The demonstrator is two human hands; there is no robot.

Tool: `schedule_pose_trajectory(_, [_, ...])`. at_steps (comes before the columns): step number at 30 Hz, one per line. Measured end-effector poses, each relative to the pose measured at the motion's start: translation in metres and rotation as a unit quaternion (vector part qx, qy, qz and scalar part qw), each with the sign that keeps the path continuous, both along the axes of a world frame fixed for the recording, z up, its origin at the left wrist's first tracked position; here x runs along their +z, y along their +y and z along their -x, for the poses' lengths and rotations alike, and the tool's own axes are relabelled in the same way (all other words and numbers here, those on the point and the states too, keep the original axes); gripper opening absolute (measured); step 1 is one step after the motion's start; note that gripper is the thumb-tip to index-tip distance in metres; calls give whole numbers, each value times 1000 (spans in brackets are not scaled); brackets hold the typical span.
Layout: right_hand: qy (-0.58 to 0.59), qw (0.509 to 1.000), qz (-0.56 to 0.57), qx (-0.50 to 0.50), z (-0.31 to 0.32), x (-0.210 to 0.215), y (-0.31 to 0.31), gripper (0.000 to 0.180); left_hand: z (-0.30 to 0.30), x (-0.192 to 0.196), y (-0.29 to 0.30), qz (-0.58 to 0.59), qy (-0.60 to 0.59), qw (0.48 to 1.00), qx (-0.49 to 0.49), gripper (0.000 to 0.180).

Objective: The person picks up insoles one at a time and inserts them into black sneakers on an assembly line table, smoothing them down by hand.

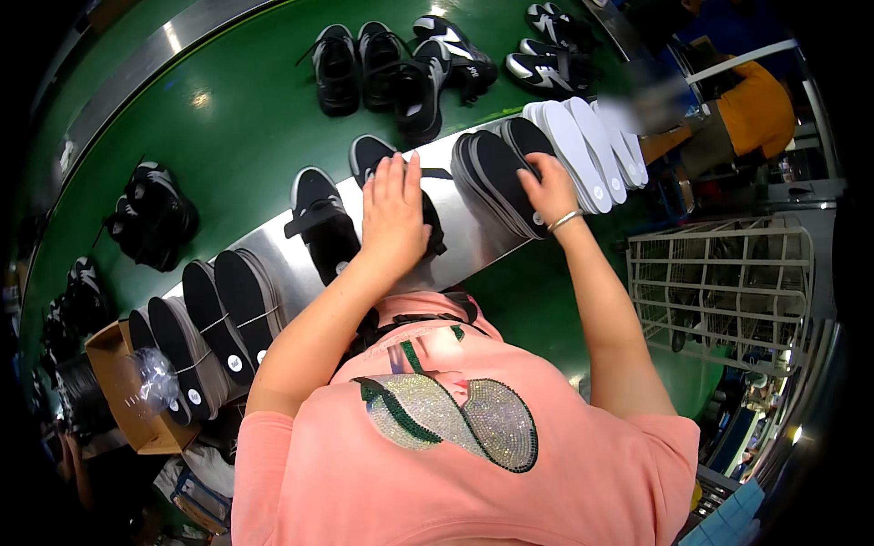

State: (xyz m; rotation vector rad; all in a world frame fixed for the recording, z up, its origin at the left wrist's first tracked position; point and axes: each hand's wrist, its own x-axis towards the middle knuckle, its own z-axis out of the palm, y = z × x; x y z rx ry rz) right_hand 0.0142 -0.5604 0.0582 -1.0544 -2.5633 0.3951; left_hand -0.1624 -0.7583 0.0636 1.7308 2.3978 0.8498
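Note:
My left hand lies flat with fingers together on a black shoe that rests on the steel ledge. A second black shoe sits just to its left. My right hand, with a bracelet at the wrist, grips the edge of a black insole in a row of black insoles standing on the ledge. White insoles lean behind that row.
A green conveyor belt carries several black and white shoes. More black insoles stand at the lower left beside a cardboard box. A white wire basket stands on the right. Another person in orange is at the far right.

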Motion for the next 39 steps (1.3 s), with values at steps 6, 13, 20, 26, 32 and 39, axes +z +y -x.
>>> schedule_pose_trajectory(6, [-191,974,1,-124,-28,-19,38,38,24,-21,4,9,-133,990,54,39])
schedule_pose_trajectory(13, [-271,949,-4,-160,-12,5,31,34,18,-12,-1,-25,-102,994,-34,30])
schedule_pose_trajectory(20, [160,806,567,-46,12,87,-32,21,27,-21,14,-13,-257,963,84,29])
schedule_pose_trajectory(26, [-72,743,665,1,36,65,-72,24,36,-24,17,13,-312,947,78,26])
schedule_pose_trajectory(32, [-323,928,56,175,91,19,-119,23,38,-36,17,26,-368,927,68,25])
schedule_pose_trajectory(39, [-402,895,0,195,63,62,-117,26,28,-44,17,-13,-328,939,100,22])
